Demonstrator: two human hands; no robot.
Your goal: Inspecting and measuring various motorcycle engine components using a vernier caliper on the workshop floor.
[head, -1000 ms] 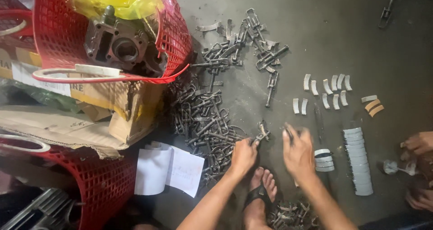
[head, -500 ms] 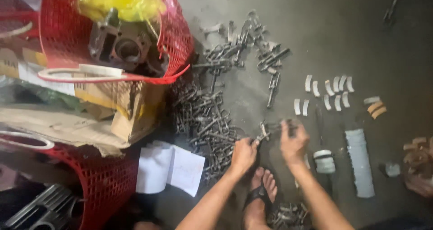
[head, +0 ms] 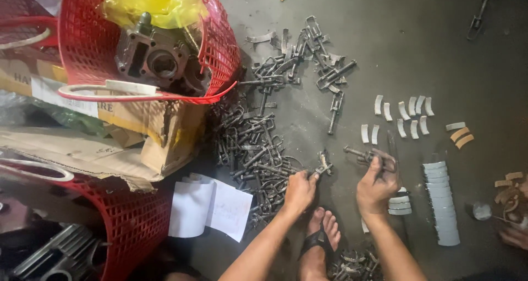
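Observation:
My left hand (head: 300, 192) grips a small metal clamp piece (head: 323, 164) at the edge of a pile of grey metal clamps and bolts (head: 258, 149) spread over the dark floor. My right hand (head: 375, 187) holds another metal clamp with a bolt (head: 367, 156) just to the right. Both hands hover above my sandalled foot (head: 322, 234). A second scatter of the same clamps (head: 308, 58) lies farther away.
A red mesh basket (head: 220, 44) with an engine cylinder (head: 157, 61) and yellow plastic sits on cardboard boxes (head: 165, 132) at left. White papers (head: 212, 206) lie near me. Curved white pads (head: 401, 116), stacked pads (head: 443, 204) and another person's hand (head: 514, 234) are at right.
My right hand has picked up a clamp with a bolt and lifted it slightly forward. My left hand stays at the pile's edge with its piece. The view shifted a little.

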